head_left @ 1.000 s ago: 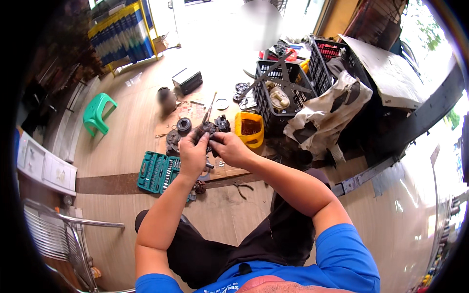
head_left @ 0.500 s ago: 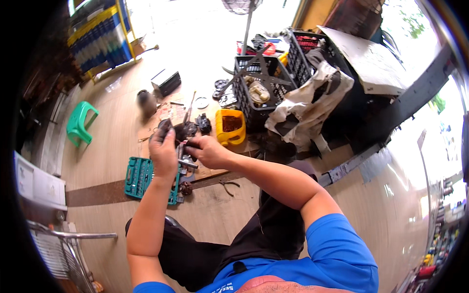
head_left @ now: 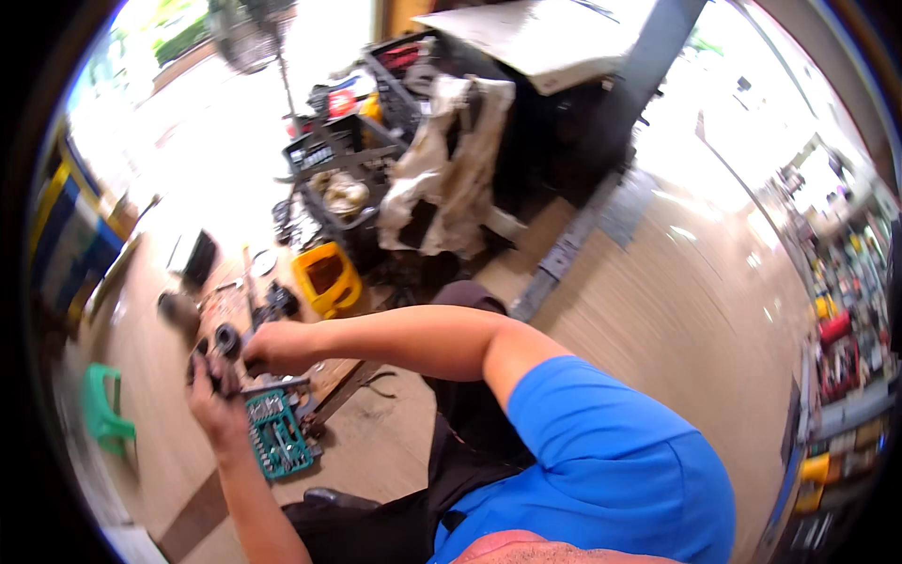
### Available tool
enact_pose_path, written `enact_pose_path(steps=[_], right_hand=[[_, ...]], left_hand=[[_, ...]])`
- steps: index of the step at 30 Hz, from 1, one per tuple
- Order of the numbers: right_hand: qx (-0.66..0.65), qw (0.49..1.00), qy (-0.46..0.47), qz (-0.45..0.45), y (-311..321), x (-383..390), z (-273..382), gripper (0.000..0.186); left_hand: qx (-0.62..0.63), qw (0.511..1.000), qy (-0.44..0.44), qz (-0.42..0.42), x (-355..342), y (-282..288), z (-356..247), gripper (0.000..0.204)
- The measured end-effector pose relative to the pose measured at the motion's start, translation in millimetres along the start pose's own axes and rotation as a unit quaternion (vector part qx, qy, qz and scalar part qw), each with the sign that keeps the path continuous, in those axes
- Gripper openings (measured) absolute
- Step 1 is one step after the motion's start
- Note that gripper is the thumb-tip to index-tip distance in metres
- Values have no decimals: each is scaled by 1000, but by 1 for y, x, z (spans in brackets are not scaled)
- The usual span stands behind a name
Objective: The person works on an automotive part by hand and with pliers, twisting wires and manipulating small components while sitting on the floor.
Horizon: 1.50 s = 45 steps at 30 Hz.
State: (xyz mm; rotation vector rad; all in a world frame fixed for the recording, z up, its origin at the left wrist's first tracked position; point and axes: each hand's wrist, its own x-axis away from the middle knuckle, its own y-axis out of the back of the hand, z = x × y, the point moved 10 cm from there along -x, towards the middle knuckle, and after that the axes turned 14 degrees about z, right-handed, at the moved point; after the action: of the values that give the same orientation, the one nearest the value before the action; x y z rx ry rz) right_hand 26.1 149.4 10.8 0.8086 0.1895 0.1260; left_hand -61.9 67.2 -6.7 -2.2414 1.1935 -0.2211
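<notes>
R arm, blue-sleeved, crosses in front of the body, elbow bent & out to the side, forearm pointing L. L arm comes up from the bottom edge, wrist slightly bent. R hand (head_left: 274, 348) is curled, back of hand up, L of & nearer the person than the yellow tub (head_left: 340, 303); can't tell if its fingers close on anything. L hand (head_left: 214, 397) sits lower & farther L of the tub, thumb & fingers clamped on 1 dark part (head_left: 217, 365), details blurred. The 2 hands are near each other, apart.

Around the tub: 1 white board (head_left: 545, 42), well beyond & R. 2 blk crates (head_left: 344, 231), just beyond. 1 stained cloth (head_left: 427, 164), beyond & R. 1 green stool (head_left: 98, 402), far L & nearer. 1 green tool case (head_left: 279, 434), open w/ sockets inside, nearer & L. 1 metal rod (head_left: 275, 384), nearer & L, just below R hand. 1 pr pliers (head_left: 381, 378), nearer & slightly R. 1 blk ring (head_left: 227, 339), L, near both hands.
</notes>
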Motion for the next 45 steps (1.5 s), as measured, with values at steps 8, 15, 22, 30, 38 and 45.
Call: enact_pose_path(steps=[8, 15, 22, 30, 38, 45], right_hand=[[127, 988, -29, 76, 1, 6, -18, 30], [178, 976, -83, 89, 4, 5, -32, 24], [160, 975, -129, 87, 5, 1, -37, 22], [102, 979, -165, 59, 8, 1, -47, 27], [57, 985, -163, 12, 12, -3, -51, 31], [4, 984, -177, -28, 19, 2, -50, 25]], left_hand=[[-160, 968, 148, 126, 10, -23, 21, 22], [-382, 891, 173, 172, 9, -30, 38, 19], [-471, 843, 175, 193, 9, -46, 42, 18], [-569, 779, 170, 202, 11, -54, 43, 20], [-598, 773, 159, 139, 5, -26, 46, 27], [-656, 740, 65, 134, 6, -50, 31, 29]])
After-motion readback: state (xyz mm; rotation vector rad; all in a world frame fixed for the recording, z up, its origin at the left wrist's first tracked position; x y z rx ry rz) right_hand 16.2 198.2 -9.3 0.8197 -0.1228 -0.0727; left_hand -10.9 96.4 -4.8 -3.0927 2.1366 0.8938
